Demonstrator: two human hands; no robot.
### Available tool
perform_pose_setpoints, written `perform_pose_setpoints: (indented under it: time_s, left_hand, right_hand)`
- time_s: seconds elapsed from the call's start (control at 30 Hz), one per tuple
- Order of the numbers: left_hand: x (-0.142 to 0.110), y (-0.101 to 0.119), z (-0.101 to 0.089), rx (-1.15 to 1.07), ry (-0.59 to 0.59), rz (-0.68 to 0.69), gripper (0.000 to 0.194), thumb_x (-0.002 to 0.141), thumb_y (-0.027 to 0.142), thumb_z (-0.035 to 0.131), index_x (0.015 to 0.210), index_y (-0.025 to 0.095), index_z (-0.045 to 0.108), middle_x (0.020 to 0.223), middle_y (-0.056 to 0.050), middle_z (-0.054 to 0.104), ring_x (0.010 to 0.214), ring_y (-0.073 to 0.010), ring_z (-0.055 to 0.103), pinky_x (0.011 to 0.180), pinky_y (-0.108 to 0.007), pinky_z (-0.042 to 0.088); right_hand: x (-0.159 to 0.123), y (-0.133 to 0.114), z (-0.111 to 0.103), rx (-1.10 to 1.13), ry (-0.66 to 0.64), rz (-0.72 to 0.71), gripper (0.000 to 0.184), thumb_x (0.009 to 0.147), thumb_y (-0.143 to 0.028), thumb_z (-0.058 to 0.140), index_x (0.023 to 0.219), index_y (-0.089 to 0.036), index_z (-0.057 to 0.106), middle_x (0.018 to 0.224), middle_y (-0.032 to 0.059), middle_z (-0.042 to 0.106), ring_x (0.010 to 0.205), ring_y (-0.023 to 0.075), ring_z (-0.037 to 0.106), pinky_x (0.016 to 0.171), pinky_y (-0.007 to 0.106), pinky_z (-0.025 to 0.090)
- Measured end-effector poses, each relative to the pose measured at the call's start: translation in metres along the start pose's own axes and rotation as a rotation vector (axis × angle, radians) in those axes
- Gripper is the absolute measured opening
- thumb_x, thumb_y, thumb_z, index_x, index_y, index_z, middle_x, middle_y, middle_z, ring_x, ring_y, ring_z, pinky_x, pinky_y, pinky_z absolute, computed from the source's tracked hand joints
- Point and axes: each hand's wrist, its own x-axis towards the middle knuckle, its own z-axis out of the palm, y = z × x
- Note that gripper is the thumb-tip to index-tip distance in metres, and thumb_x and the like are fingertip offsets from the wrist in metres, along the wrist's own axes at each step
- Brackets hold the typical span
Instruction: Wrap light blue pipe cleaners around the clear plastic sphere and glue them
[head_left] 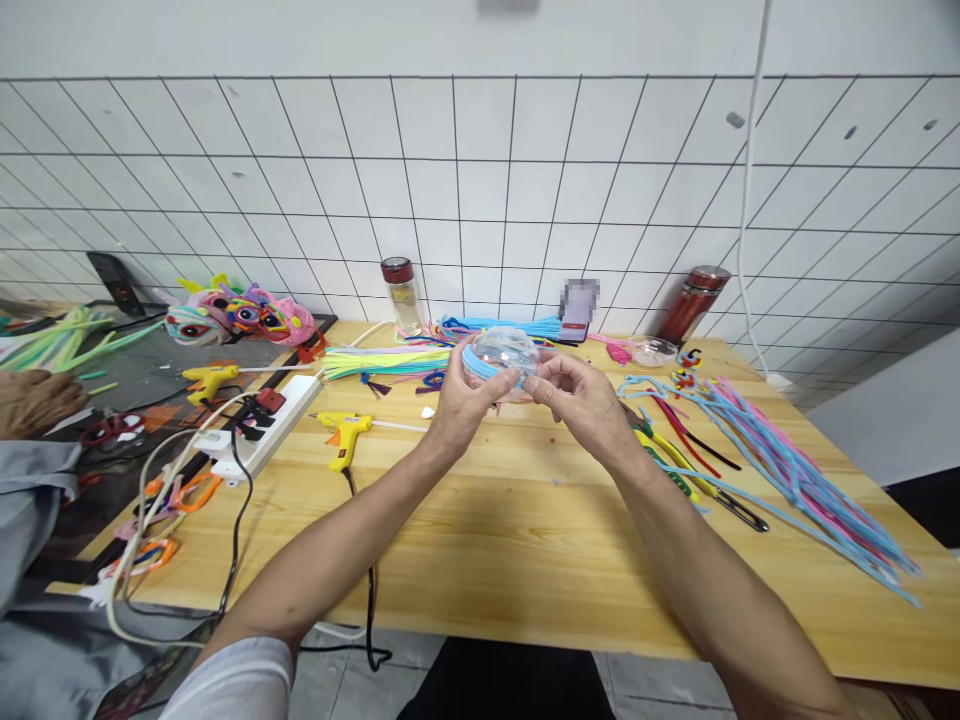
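Observation:
Both hands hold a clear plastic ball [506,346] above the middle of the table, with light-blue pipe cleaner [478,366] wrapped along its left and lower side. My left hand [463,405] cups the ball from the left, thumb pressed on the front. On the right, my right hand [574,395] pinches at the ball's lower edge with thumb and index finger, close to the end of the blue band. Exactly what sits between those fingertips is hidden.
A yellow glue gun [346,432] lies left of my arm, near a white power strip [274,425]. Pliers [667,460] and blue and pink pipe cleaners [806,480] lie right. A glass bottle [405,298] and red flask [694,305] stand behind. Another person's hand [37,402] rests far left.

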Motion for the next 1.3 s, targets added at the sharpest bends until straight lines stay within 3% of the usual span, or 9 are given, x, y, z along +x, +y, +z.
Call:
perform_pose_setpoints:
  time_s: [0.13, 0.27, 0.43, 0.57, 0.7, 0.83, 1.03, 1.17, 1.3]
  left_hand:
    - [0.003, 0.004, 0.0, -0.119, -0.012, -0.082, 0.09, 0.069, 0.062, 0.098, 0.141, 0.024, 0.06, 0.132, -0.01, 0.074, 0.125, -0.0285, 0.071, 0.11, -0.042, 0.055]
    - [0.003, 0.013, 0.001, -0.176, -0.058, -0.141, 0.084, 0.07, 0.059, 0.099, 0.136, 0.025, 0.061, 0.128, -0.008, 0.076, 0.114, -0.0256, 0.075, 0.096, -0.036, 0.06]
    - [0.001, 0.022, 0.003, -0.221, -0.124, -0.173, 0.08, 0.072, 0.057, 0.097, 0.135, 0.025, 0.061, 0.112, -0.005, 0.08, 0.094, -0.023, 0.079, 0.08, -0.033, 0.061]
    - [0.002, 0.023, 0.005, -0.236, -0.169, -0.181, 0.082, 0.072, 0.058, 0.097, 0.138, 0.025, 0.06, 0.111, -0.006, 0.081, 0.09, -0.0227, 0.079, 0.072, -0.03, 0.059]
    - [0.002, 0.022, 0.005, -0.266, -0.173, -0.202, 0.084, 0.071, 0.057, 0.098, 0.139, 0.026, 0.06, 0.12, -0.007, 0.081, 0.098, -0.0226, 0.079, 0.079, -0.03, 0.061]
    - [0.004, 0.02, 0.003, -0.271, -0.197, -0.216, 0.086, 0.07, 0.059, 0.098, 0.14, 0.026, 0.061, 0.12, -0.006, 0.08, 0.101, -0.0233, 0.078, 0.083, -0.031, 0.061]
    - [0.004, 0.019, 0.002, -0.25, -0.207, -0.219, 0.086, 0.071, 0.063, 0.095, 0.141, 0.027, 0.06, 0.121, -0.007, 0.08, 0.102, -0.0245, 0.077, 0.078, -0.031, 0.06]
    - [0.003, 0.011, 0.003, -0.244, -0.176, -0.185, 0.085, 0.075, 0.066, 0.092, 0.143, 0.028, 0.059, 0.127, -0.008, 0.079, 0.116, -0.0287, 0.077, 0.098, -0.041, 0.062]
    - [0.001, 0.001, 0.002, -0.164, -0.044, -0.091, 0.084, 0.079, 0.071, 0.088, 0.145, 0.031, 0.055, 0.142, -0.008, 0.071, 0.139, -0.0308, 0.066, 0.118, -0.046, 0.052]
  right_hand:
    - [0.0, 0.001, -0.005, -0.026, -0.013, -0.049, 0.029, 0.081, -0.051, 0.08, 0.085, -0.023, 0.071, 0.125, 0.0099, 0.074, 0.085, 0.0195, 0.064, 0.074, 0.035, 0.048]
    - [-0.002, 0.0, -0.009, -0.027, -0.003, -0.078, 0.025, 0.084, -0.048, 0.078, 0.079, -0.023, 0.073, 0.119, 0.0109, 0.074, 0.107, 0.0273, 0.067, 0.083, 0.038, 0.049]
    - [-0.002, -0.002, -0.01, 0.044, -0.012, -0.004, 0.029, 0.082, -0.05, 0.08, 0.08, -0.022, 0.073, 0.124, 0.0106, 0.071, 0.076, 0.0164, 0.056, 0.066, 0.033, 0.042]
    - [-0.001, -0.003, -0.011, 0.057, -0.005, 0.01, 0.031, 0.08, -0.051, 0.08, 0.078, -0.021, 0.072, 0.12, 0.0103, 0.071, 0.071, 0.014, 0.049, 0.062, 0.031, 0.038]
    - [0.0, -0.003, -0.012, 0.055, -0.004, 0.026, 0.032, 0.077, -0.051, 0.082, 0.075, -0.021, 0.071, 0.114, 0.0109, 0.073, 0.073, 0.0161, 0.053, 0.061, 0.031, 0.037]
    - [0.0, -0.002, -0.012, 0.074, -0.025, 0.056, 0.033, 0.076, -0.052, 0.083, 0.074, -0.022, 0.07, 0.092, 0.0073, 0.074, 0.072, 0.0173, 0.055, 0.059, 0.029, 0.036]
    - [-0.001, -0.005, -0.01, 0.163, -0.103, 0.11, 0.04, 0.072, -0.057, 0.087, 0.072, -0.022, 0.068, 0.067, -0.001, 0.061, 0.058, 0.0131, 0.047, 0.05, 0.027, 0.038]
    - [0.0, -0.005, -0.008, 0.193, -0.089, 0.107, 0.042, 0.07, -0.058, 0.09, 0.071, -0.022, 0.068, 0.075, 0.0019, 0.067, 0.061, 0.0134, 0.051, 0.048, 0.027, 0.041]
    - [0.002, 0.001, -0.005, 0.174, -0.079, 0.113, 0.04, 0.073, -0.058, 0.088, 0.071, -0.022, 0.069, 0.079, 0.004, 0.072, 0.062, 0.0142, 0.053, 0.049, 0.027, 0.043]
